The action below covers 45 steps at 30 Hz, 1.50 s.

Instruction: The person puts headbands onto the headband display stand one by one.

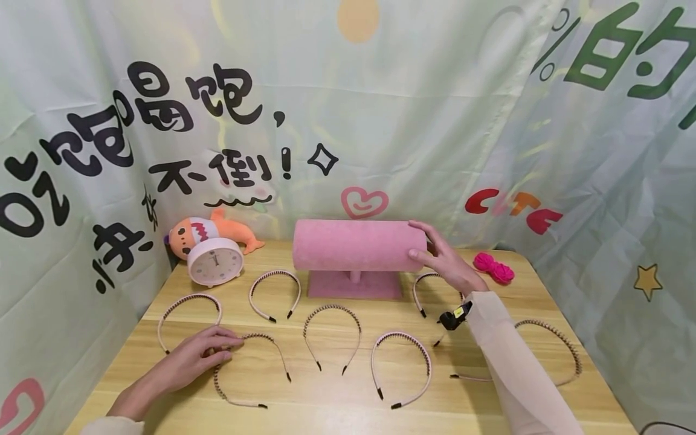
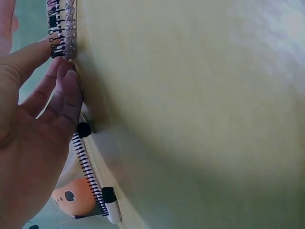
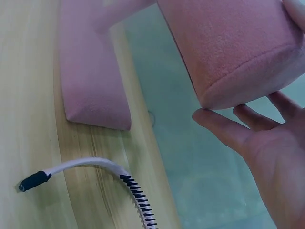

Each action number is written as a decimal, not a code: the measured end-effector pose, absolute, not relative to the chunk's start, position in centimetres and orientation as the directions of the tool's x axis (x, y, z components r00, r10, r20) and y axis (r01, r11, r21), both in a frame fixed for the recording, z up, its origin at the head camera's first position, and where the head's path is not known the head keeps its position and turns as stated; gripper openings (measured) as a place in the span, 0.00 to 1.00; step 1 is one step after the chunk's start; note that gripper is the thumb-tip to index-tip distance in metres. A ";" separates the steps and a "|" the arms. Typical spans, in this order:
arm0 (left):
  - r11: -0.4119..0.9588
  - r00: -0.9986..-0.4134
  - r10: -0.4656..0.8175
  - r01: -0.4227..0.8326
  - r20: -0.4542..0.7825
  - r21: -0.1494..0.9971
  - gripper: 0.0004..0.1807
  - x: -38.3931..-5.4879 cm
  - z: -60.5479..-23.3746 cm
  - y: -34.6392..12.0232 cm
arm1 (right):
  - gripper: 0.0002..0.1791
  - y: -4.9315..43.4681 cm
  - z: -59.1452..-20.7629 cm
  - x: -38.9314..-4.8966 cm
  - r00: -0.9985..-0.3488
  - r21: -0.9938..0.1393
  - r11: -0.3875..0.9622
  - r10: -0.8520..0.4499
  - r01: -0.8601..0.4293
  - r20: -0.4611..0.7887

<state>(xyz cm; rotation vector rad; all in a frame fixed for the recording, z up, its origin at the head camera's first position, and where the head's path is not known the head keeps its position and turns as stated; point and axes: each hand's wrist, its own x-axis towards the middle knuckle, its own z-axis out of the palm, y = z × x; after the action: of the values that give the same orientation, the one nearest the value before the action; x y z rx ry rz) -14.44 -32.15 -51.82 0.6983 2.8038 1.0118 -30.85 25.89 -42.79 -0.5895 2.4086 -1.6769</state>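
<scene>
A pink padded headband stand (image 1: 353, 244), a cylinder on a post and flat base, stands at the table's back. My right hand (image 1: 448, 260) grips the cylinder's right end, thumb at the front and fingers at the top and back. The right wrist view has the right hand's (image 3: 271, 138) fingertips against that plush end (image 3: 252, 57). At front left, my left hand (image 1: 198, 353) pinches a beaded headband (image 1: 272, 341) near its crown, covering part of it. Beads and dark teeth of this headband (image 2: 69, 28) show beside the left hand (image 2: 43, 109) in the left wrist view.
Several headbands lie around, including one at centre (image 1: 333, 308), one front right (image 1: 402, 335) and one far right (image 1: 571, 344). A white clock (image 1: 216, 263) and an orange plush toy (image 1: 234, 232) stand back left. A bright pink bow (image 1: 493, 267) lies back right.
</scene>
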 end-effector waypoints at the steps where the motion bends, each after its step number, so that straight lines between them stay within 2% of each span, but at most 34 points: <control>1: 0.678 -0.895 0.439 0.384 0.074 0.627 0.14 -14.5 -51.8 -32.2 | 0.37 25.9 -42.8 -30.9 -0.912 -0.926 0.297 -0.397 -0.233 0.102; 9: 0.663 -0.902 0.424 0.374 0.087 0.649 0.14 -14.6 -51.3 -32.5 | 0.37 25.6 -42.8 -31.1 -0.911 -0.935 0.278 -0.401 -0.220 0.095; 16: 0.626 -0.883 0.457 0.408 0.112 0.664 0.15 -15.0 -50.9 -32.7 | 0.36 25.5 -42.8 -31.1 -0.914 -0.940 0.273 -0.398 -0.205 0.084; 22: 0.629 -0.872 0.488 0.385 0.043 0.675 0.15 -15.5 -50.6 -32.7 | 0.36 25.7 -42.8 -31.1 -0.914 -0.939 0.279 -0.398 -0.201 0.077; 28: 0.596 -0.862 0.506 0.342 -0.009 0.727 0.13 -15.6 -49.5 -32.6 | 0.36 25.9 -42.9 -31.3 -0.908 -0.939 0.268 -0.408 -0.215 0.092; 32: 0.569 -0.872 0.486 0.258 -0.065 0.781 0.12 -15.5 -48.8 -32.8 | 0.36 25.9 -42.8 -31.5 -0.909 -0.946 0.254 -0.408 -0.202 0.085; 45: 0.434 -0.835 0.533 0.127 -0.140 0.892 0.16 -15.8 -47.3 -33.4 | 0.38 25.9 -42.2 -31.9 -0.895 -0.943 0.245 -0.436 -0.223 0.098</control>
<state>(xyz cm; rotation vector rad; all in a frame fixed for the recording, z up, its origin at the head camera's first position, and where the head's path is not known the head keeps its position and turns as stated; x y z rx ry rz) -15.83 -33.44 -47.25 0.5597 2.2887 1.3730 -31.87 25.85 -42.20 -0.6241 2.3275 -1.7144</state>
